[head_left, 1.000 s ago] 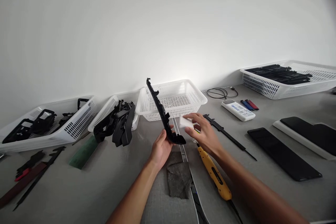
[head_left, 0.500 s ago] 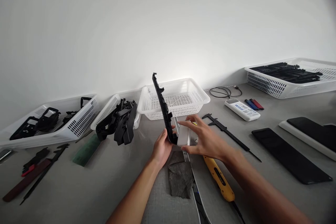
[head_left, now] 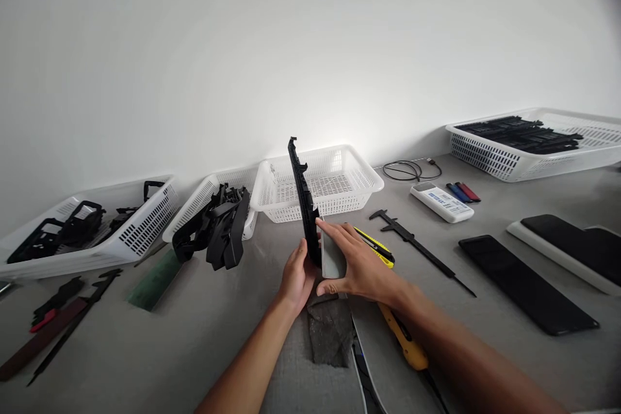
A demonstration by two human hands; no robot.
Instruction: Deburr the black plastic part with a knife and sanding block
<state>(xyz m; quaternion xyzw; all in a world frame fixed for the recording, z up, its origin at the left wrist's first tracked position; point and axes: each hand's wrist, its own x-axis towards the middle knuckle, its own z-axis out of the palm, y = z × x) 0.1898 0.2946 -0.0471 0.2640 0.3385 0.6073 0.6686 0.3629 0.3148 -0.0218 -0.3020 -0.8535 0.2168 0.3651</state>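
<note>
My left hand [head_left: 297, 278] is closed round the lower end of a long black plastic trim strip [head_left: 301, 194] with clips along its edge, held nearly upright. My right hand [head_left: 361, 264] grips a pale grey rectangular block [head_left: 332, 257] between thumb and fingers. The block is right beside the strip's lower part; whether they touch I cannot tell. A crumpled dark grey cloth [head_left: 330, 333] lies beneath the hands. Right of my right hand lies a yellow box cutter [head_left: 376, 247]. A yellow corded tool [head_left: 405, 339] is partly hidden under my right forearm.
Behind the strip stands a white basket [head_left: 317, 210]. Baskets with black parts stand left [head_left: 160, 207] and far right [head_left: 514, 165]. A black caliper [head_left: 420, 249], a white meter-like device [head_left: 441, 202], a cable [head_left: 407, 171] and a black panel [head_left: 524, 284] lie to the right.
My right hand has brought the block closer against the strip, turning its flat face toward me. The strip stands more upright. The view has shifted slightly, and the box cutter shows more.
</note>
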